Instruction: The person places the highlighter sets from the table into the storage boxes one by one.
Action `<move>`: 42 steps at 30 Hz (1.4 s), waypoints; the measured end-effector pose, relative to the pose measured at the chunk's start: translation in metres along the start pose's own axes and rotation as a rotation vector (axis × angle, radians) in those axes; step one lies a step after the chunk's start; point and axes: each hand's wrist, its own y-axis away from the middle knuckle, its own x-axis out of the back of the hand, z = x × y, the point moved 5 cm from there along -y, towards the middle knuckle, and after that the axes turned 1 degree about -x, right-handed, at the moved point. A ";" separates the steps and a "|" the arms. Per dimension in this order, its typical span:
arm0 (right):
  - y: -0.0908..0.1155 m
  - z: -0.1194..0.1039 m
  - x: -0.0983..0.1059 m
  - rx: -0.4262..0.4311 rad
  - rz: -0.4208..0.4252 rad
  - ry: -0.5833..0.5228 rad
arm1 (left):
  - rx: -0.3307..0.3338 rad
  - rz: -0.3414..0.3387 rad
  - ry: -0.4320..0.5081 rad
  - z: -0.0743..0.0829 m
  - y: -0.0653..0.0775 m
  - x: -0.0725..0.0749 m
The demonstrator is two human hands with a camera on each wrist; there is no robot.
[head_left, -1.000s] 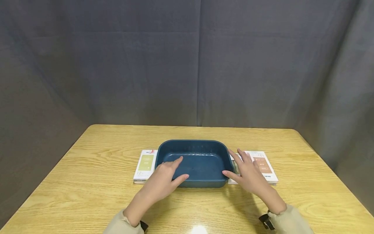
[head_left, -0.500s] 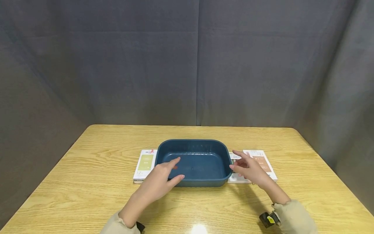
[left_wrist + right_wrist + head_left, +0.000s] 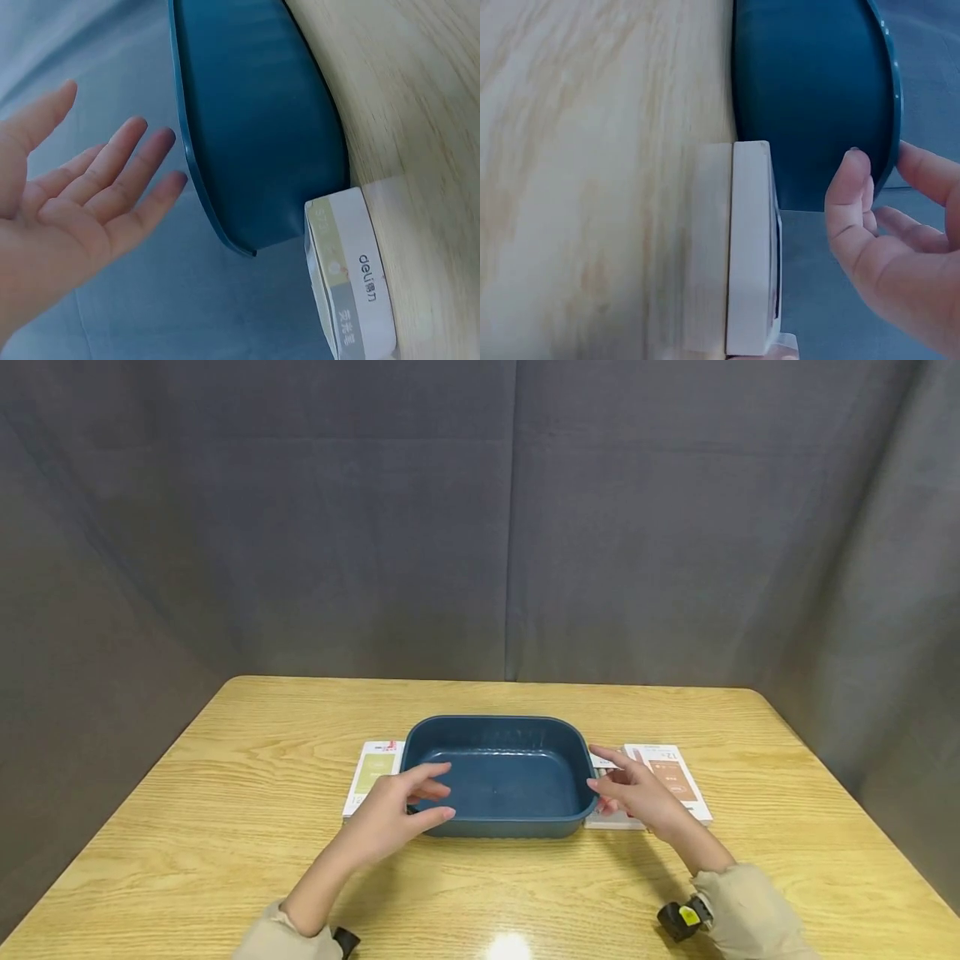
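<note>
A deep blue plastic basin (image 3: 502, 829) with rounded corners sits on the table, bare inside. My left hand (image 3: 382, 818) hovers by its left end, fingers spread and lightly bent; the left wrist view shows the palm with nothing in it, fingertips apart from the rim. At the basin's right end is my right hand (image 3: 641, 797), thumb and index fingertips right at the rim and the other fingers loosely bent. Under the left hand lies a flat white box (image 3: 371, 772) with a green panel and deli lettering. A white box (image 3: 615, 821) lies partly hidden below the right hand.
Farther right lies another flat white box (image 3: 678, 781) with a brown panel. The wooden table (image 3: 495, 893) has rounded far corners. Grey curtains (image 3: 375, 543) hang behind it and at both sides.
My left hand has drawn back to the left, away from the basin's middle. The right hand's spread fingers have come closer together at the right rim. The basin has stayed in place.
</note>
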 end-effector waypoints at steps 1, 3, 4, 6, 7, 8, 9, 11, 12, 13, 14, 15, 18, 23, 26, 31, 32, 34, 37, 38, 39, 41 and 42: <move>-0.001 0.001 -0.001 0.000 -0.006 -0.017 | -0.001 0.001 0.012 -0.001 0.000 0.001; -0.002 0.002 -0.002 0.000 -0.018 -0.046 | 0.002 0.007 0.034 -0.002 0.001 0.004; -0.003 0.003 -0.002 -0.001 -0.025 -0.061 | 0.008 0.011 0.041 -0.003 0.001 0.006; -0.003 0.004 -0.003 0.000 -0.039 -0.078 | 0.021 0.023 0.050 -0.005 0.002 0.009; -0.003 0.004 -0.003 -0.001 -0.047 -0.087 | 0.025 0.030 0.052 -0.007 0.002 0.011; -0.004 0.005 -0.003 -0.003 -0.052 -0.093 | 0.028 0.036 0.055 -0.008 0.003 0.012; -0.004 0.005 -0.004 -0.005 -0.057 -0.098 | 0.028 0.041 0.056 -0.009 0.003 0.013; -0.004 0.005 -0.004 -0.010 -0.061 -0.102 | 0.026 0.049 0.058 -0.010 0.004 0.016; -0.004 0.005 -0.004 -0.014 -0.061 -0.104 | 0.023 0.053 0.057 -0.011 0.004 0.017; -0.004 0.005 -0.004 -0.017 -0.060 -0.106 | 0.022 0.056 0.056 -0.012 0.005 0.018; -0.004 0.005 -0.004 -0.019 -0.059 -0.108 | 0.020 0.058 0.052 -0.013 0.005 0.019; -0.004 0.005 -0.004 -0.021 -0.060 -0.110 | 0.020 0.061 0.048 -0.014 0.006 0.019; -0.003 0.005 -0.004 -0.025 -0.063 -0.121 | 0.026 0.064 0.035 -0.016 0.007 0.021; -0.004 0.005 -0.003 -0.019 -0.073 -0.145 | 0.035 0.084 0.022 -0.016 0.008 0.024; -0.005 0.006 -0.004 -0.019 -0.081 -0.156 | 0.036 0.091 0.016 -0.017 0.008 0.026; -0.004 0.006 -0.005 -0.023 -0.094 -0.170 | 0.038 0.099 0.020 -0.019 0.010 0.030; -0.004 0.006 -0.005 -0.022 -0.094 -0.172 | 0.041 0.103 0.023 -0.020 0.011 0.031; -0.004 0.005 -0.005 -0.019 -0.098 -0.178 | 0.043 0.112 0.024 -0.021 0.012 0.034; -0.004 0.004 -0.004 -0.012 -0.104 -0.186 | 0.056 0.127 0.027 -0.024 0.013 0.038; -0.004 0.004 -0.004 -0.009 -0.106 -0.188 | 0.056 0.131 0.028 -0.025 0.013 0.038; -0.004 0.004 -0.004 -0.004 -0.108 -0.190 | 0.055 0.136 0.027 -0.025 0.013 0.039; -0.004 0.004 -0.004 -0.001 -0.108 -0.189 | 0.057 0.140 0.026 -0.026 0.013 0.040; -0.003 0.004 -0.003 0.001 -0.108 -0.187 | 0.054 0.141 0.024 -0.027 0.013 0.041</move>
